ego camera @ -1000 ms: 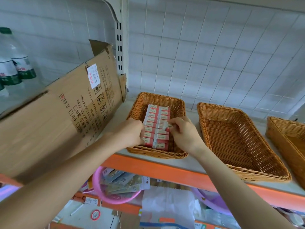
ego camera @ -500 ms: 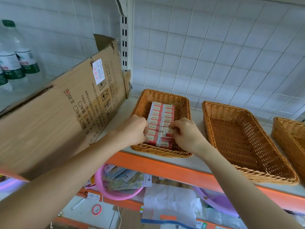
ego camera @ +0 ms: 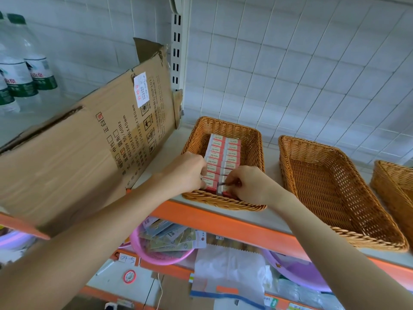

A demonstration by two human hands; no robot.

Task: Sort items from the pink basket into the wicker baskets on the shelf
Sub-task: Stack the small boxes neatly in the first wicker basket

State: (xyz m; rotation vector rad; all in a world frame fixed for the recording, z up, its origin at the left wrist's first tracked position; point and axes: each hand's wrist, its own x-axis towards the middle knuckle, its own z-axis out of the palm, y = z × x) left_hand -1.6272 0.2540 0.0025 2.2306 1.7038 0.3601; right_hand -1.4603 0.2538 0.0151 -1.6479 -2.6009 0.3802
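Note:
The left wicker basket [ego camera: 253,142] on the shelf holds two neat rows of small red and white boxes [ego camera: 223,154]. Both my hands are inside its near end. My left hand [ego camera: 187,172] has its fingers curled against the nearest boxes of the left row. My right hand [ego camera: 251,184] pinches a small red and white box [ego camera: 222,189] at the near end of the right row. Below the shelf, the pink basket [ego camera: 161,256] holds several flat packets.
An empty wicker basket [ego camera: 330,189] sits to the right, with a third one [ego camera: 395,184] at the frame edge. A big cardboard box [ego camera: 85,148] leans left of the baskets, water bottles [ego camera: 24,70] behind it. The orange shelf edge [ego camera: 223,222] runs below.
My right hand has moved down toward the near rim with the box it pinches. The left hand stays against the left row. The camera has come closer.

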